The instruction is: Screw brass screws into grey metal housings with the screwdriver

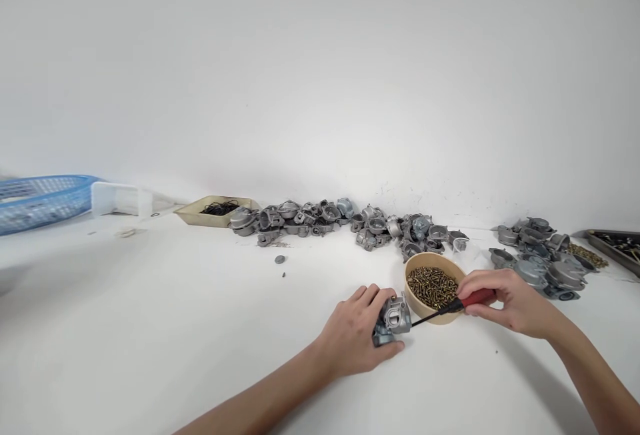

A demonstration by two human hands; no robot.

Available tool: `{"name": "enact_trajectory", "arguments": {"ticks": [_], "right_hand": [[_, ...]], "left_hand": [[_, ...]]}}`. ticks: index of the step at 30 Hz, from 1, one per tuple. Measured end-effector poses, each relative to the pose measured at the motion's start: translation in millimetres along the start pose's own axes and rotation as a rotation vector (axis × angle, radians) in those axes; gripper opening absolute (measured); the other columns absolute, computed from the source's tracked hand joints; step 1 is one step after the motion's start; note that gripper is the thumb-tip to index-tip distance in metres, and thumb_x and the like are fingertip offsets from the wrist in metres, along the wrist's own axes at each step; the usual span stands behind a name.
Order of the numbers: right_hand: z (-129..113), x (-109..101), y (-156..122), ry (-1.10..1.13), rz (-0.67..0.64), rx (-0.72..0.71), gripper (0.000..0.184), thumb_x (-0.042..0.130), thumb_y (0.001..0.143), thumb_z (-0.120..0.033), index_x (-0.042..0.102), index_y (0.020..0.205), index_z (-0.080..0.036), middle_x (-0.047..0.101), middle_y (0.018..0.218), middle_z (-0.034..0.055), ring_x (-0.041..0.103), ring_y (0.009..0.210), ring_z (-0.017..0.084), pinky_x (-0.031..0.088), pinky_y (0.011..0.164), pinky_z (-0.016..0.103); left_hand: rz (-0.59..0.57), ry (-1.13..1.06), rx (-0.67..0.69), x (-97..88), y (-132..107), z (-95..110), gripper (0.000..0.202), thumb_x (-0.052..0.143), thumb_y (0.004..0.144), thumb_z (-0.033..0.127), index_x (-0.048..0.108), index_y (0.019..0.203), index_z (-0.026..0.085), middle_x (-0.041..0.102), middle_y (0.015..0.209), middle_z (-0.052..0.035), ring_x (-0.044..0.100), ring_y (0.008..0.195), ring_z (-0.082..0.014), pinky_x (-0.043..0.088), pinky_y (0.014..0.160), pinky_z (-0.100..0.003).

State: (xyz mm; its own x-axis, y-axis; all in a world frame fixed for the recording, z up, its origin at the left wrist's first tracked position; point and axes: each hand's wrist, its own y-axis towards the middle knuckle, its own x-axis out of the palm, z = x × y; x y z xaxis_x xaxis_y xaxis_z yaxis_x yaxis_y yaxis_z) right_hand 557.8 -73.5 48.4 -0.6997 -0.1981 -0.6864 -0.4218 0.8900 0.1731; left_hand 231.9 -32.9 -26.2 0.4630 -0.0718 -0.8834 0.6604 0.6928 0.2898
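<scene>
My left hand [357, 331] is wrapped round a grey metal carburetor body [397, 315] on the white table, fingers over its top and thumb along its near side. In my right hand [517, 305] is a screwdriver with a red and black handle [475, 298]. Its dark shaft [427, 318] slants down to the left, and the tip meets the right side of the carburetor body. Just behind the shaft stands a round tan tub [413, 263] full of small brass-coloured screws [433, 287].
Piles of grey metal castings [300, 218] line the wall, with another pile [543, 258] at right. A cream tray [200, 215] holds black rings. A blue basket [55, 205] and a white bin [117, 198] stand at left. A dark tray [615, 248] sits far right.
</scene>
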Motion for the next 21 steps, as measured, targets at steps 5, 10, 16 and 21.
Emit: {"name": "enact_trajectory", "arguments": {"ticks": [5, 10, 16, 21], "right_hand": [[-2.1, -1.1, -0.6, -0.022, -0.022, -0.006, 0.011, 0.073, 0.095, -0.035, 0.075, 0.096, -0.023, 0.073, 0.102, 0.0067, 0.072, 0.079, 0.017, 0.063, 0.071, 0.025], [-5.0, 0.2, -1.4, -0.033, -0.010, -0.041, 0.010, 0.072, 0.096, -0.033, 0.074, 0.096, -0.023, 0.071, 0.101, 0.0074, 0.071, 0.078, 0.017, 0.063, 0.068, 0.025], [-9.4, 9.2, 1.4, 0.037, 0.037, -0.085, 0.011, 0.068, 0.099, -0.030, 0.075, 0.098, -0.022, 0.068, 0.105, 0.0089, 0.072, 0.074, 0.016, 0.065, 0.067, 0.027], [-9.0, 14.5, 3.5, 0.027, 0.133, -0.169, 0.010, 0.066, 0.102, -0.027, 0.074, 0.106, -0.023, 0.070, 0.092, 0.0052, 0.072, 0.067, 0.016, 0.064, 0.060, 0.026]], "left_hand": [[-0.052, -0.015, -0.009, -5.2, -1.1, 3.4, 0.050, 0.065, 0.093, 0.043, 0.044, 0.135, 0.028, 0.064, 0.120, -0.0064, 0.062, 0.105, -0.0308, 0.053, 0.076, -0.040], [-0.054, -0.110, -0.021, -7.9, 0.7, -2.3, 0.047, 0.068, 0.091, 0.036, 0.049, 0.133, 0.027, 0.067, 0.121, -0.0057, 0.063, 0.105, -0.0297, 0.053, 0.087, -0.042], [-0.080, -0.372, -0.101, -13.5, 3.4, -11.7, 0.046, 0.075, 0.084, 0.032, 0.059, 0.126, 0.028, 0.070, 0.124, -0.0028, 0.066, 0.110, -0.0277, 0.053, 0.099, -0.044], [-0.047, -0.555, -0.114, -13.6, 5.6, -15.3, 0.049, 0.081, 0.076, 0.034, 0.066, 0.122, 0.027, 0.071, 0.120, -0.0032, 0.067, 0.104, -0.0260, 0.056, 0.087, -0.037]]}}
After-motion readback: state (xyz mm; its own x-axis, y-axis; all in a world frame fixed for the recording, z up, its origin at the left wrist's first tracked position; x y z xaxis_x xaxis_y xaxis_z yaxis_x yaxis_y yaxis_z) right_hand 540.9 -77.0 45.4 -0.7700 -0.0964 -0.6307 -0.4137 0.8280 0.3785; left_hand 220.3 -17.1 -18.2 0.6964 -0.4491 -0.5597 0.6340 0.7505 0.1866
